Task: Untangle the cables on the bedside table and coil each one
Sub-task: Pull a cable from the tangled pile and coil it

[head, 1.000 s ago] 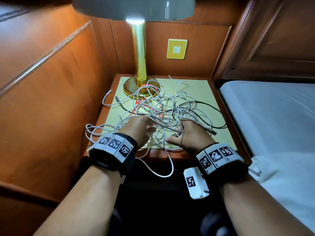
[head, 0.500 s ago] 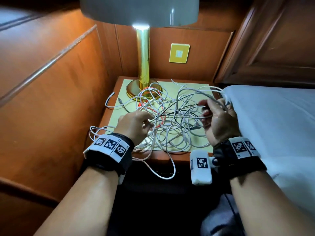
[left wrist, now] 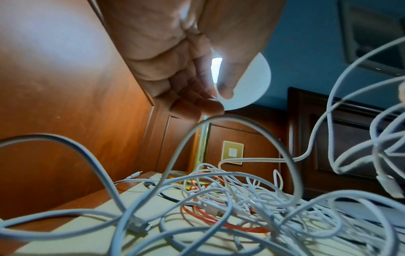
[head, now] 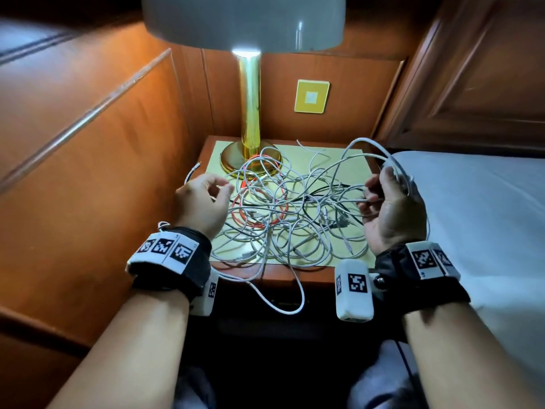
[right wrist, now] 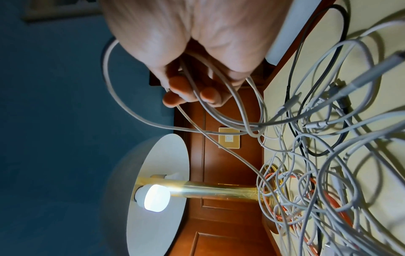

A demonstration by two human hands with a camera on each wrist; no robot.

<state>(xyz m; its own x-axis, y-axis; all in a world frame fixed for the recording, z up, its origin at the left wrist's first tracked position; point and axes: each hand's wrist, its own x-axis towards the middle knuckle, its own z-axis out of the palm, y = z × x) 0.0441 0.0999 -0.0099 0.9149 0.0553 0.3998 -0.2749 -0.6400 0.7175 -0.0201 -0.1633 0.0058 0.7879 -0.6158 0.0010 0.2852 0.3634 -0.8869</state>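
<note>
While the cable tangle [head: 283,211] lies between them, right hand [head: 389,214] gripping white loops [head: 392,163], left hand [head: 200,202] loose, empty.

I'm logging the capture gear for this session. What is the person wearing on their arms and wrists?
Both forearms are bare, with no sleeves. Each wrist carries a black strap band fronted by white tiles printed with black square-code markers. A white rounded camera box, also marked with a code, hangs under the right wrist, and a smaller white one under the left.
</note>
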